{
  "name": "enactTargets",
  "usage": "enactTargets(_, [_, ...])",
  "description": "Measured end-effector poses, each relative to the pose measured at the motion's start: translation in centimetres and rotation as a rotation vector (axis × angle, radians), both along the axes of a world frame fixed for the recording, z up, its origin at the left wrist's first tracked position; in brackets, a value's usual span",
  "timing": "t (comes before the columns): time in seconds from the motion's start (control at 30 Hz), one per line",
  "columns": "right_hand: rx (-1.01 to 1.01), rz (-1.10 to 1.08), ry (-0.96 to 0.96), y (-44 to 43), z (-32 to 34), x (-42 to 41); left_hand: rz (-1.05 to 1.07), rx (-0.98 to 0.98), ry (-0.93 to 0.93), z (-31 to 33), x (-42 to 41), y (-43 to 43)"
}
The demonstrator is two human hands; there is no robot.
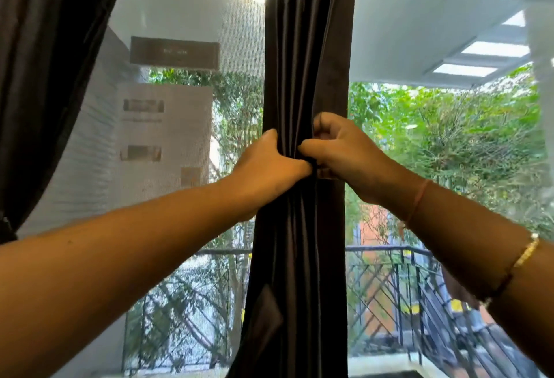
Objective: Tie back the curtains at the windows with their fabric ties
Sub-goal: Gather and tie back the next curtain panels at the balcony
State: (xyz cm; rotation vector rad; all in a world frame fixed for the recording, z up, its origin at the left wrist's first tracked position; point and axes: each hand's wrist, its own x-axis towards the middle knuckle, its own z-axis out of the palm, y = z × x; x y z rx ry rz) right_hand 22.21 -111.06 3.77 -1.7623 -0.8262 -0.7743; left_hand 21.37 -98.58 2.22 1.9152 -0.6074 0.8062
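Note:
A dark brown curtain [305,47] hangs gathered into a narrow column at the middle of the window. My left hand [266,164] grips its left side at mid height, fingers curled behind the folds. My right hand [341,152] meets it from the right and pinches a small dark piece of fabric, seemingly the tie [313,164], against the bunched cloth. Most of the tie is hidden by my hands and the folds.
A second dark curtain [51,62] is swept aside at the upper left. Behind the glass and mesh screen [180,17] are a balcony railing [389,257], trees and a pale building.

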Motion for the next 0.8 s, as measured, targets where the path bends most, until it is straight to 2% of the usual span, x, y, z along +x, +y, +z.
enactTargets(0.13, [0.058,0.046,-0.002,-0.2,-4.0,0.5,0.045,-0.005,-0.053,-3.4,0.2,-0.2])
enactTargets(0.43, [0.179,-0.013,-0.077,-0.6,-11.6,0.8,0.102,-0.076,-0.085,-10.3,0.5,-0.7])
enactTargets(0.67, [0.187,-0.085,-0.145,-1.5,-16.2,0.9,-0.025,-0.166,-0.040,-14.0,0.8,-1.6])
enactTargets(0.8, [0.200,-0.186,-0.285,-1.8,-17.7,0.8,-0.163,-0.162,-0.012,-15.1,0.4,-1.7])
